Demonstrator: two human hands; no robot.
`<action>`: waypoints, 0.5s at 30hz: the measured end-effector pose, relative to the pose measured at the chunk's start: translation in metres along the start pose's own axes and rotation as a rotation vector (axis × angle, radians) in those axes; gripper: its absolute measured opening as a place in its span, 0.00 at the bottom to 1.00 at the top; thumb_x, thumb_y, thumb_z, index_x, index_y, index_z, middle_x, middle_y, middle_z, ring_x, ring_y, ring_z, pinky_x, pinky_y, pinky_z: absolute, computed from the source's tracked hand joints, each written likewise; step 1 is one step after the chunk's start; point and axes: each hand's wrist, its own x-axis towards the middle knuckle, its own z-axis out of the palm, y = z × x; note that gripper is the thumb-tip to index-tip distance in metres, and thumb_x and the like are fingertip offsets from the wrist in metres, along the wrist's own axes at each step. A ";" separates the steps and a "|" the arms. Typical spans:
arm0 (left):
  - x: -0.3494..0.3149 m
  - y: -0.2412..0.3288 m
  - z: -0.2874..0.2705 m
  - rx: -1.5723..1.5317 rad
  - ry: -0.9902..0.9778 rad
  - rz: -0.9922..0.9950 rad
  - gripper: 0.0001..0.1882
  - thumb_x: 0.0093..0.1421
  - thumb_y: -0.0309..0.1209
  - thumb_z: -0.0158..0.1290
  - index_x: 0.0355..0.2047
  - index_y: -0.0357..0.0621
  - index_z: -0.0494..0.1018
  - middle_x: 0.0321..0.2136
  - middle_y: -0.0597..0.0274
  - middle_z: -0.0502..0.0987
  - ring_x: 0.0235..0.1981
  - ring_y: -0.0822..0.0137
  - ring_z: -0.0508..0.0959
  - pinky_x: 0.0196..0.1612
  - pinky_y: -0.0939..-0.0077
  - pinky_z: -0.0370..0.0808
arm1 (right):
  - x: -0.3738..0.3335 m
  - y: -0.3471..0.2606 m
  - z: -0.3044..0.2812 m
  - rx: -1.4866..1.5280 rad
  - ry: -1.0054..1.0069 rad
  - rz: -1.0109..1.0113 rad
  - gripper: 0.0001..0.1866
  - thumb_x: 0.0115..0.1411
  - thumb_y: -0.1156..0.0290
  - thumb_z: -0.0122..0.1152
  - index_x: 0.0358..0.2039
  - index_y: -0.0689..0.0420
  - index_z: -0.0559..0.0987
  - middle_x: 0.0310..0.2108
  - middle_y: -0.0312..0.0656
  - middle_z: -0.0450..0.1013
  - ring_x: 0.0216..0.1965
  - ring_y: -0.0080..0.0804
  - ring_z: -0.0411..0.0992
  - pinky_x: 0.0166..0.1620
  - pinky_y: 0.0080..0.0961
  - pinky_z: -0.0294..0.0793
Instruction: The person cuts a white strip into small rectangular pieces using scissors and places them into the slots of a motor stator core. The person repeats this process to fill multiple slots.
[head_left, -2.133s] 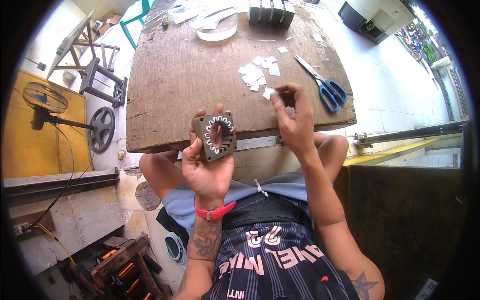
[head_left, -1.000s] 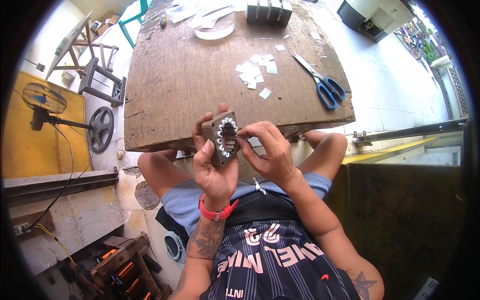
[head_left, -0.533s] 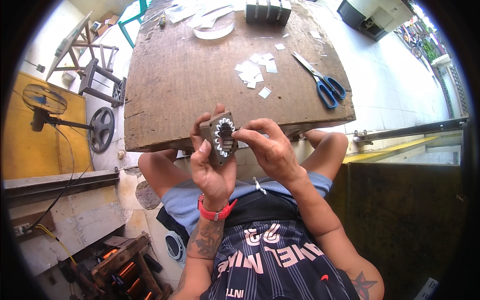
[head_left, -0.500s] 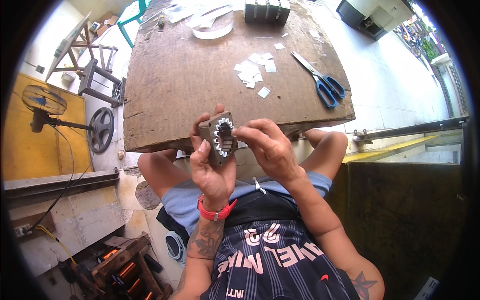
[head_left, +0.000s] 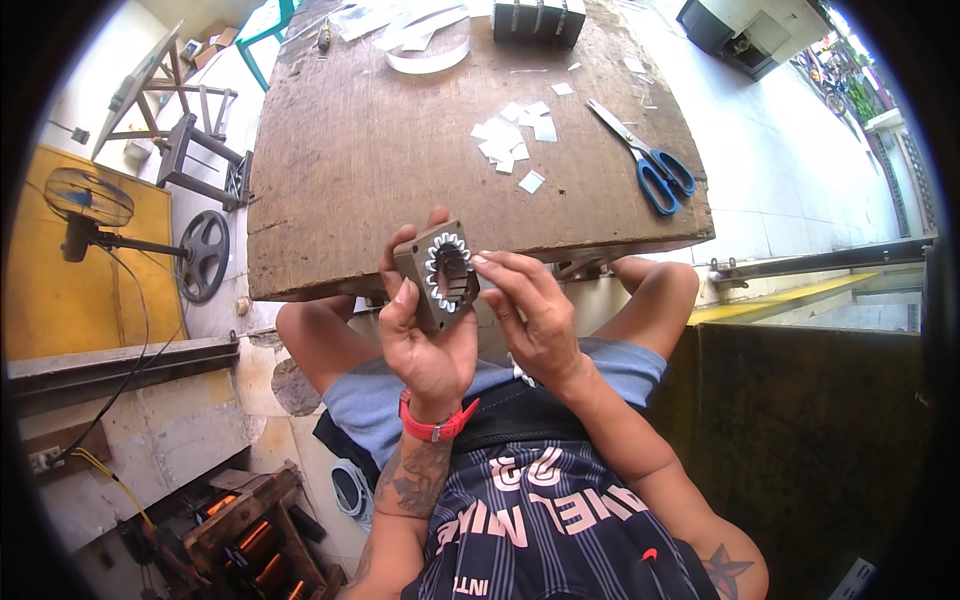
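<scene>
A brown-grey motor stator core (head_left: 428, 300) is held tilted in my left hand (head_left: 425, 345), with the thumb on its near side and fingers around the back. White slot liners (head_left: 433, 265) ring part of its round opening, their folded ends sticking out; bare dark slots show on the inner right wall. My right hand (head_left: 537, 318) is at the core's right edge, fingertips touching or nearly touching it. Its fingers are stretched out with the thumb apart, and I see nothing held in it.
Small white paper squares (head_left: 500, 142) lie scattered on the wooden table (head_left: 350, 170). Blue-handled scissors (head_left: 655, 175) rest to their right. Farther back are a curved white strip (head_left: 428, 62) and a black slotted block (head_left: 538, 25). A fan (head_left: 90, 200) stands at the left.
My right hand's pinch at the opening has loosened; its fingers have straightened, the thumb has dropped away, and the hand has shifted slightly down. The left hand still holds the stator core.
</scene>
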 end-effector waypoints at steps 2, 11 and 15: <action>0.000 0.000 -0.001 0.006 0.003 -0.016 0.30 0.68 0.38 0.46 0.69 0.48 0.60 0.71 0.41 0.64 0.68 0.54 0.69 0.71 0.55 0.66 | -0.003 -0.001 -0.001 -0.061 -0.033 0.006 0.18 0.65 0.76 0.68 0.56 0.58 0.82 0.51 0.49 0.79 0.51 0.46 0.79 0.54 0.37 0.80; 0.007 0.010 -0.012 -0.248 -0.050 -0.163 0.30 0.77 0.46 0.40 0.72 0.45 0.59 0.72 0.38 0.62 0.73 0.50 0.64 0.75 0.47 0.61 | 0.033 0.026 -0.035 -0.401 0.020 0.120 0.08 0.64 0.68 0.70 0.42 0.55 0.84 0.38 0.41 0.77 0.41 0.42 0.74 0.45 0.38 0.72; 0.011 0.014 -0.011 -0.348 0.010 -0.220 0.31 0.79 0.49 0.38 0.74 0.44 0.59 0.73 0.38 0.61 0.76 0.47 0.58 0.78 0.46 0.56 | 0.051 0.040 -0.047 -0.699 -0.018 0.009 0.18 0.66 0.57 0.69 0.52 0.51 0.85 0.40 0.42 0.74 0.45 0.41 0.72 0.54 0.39 0.68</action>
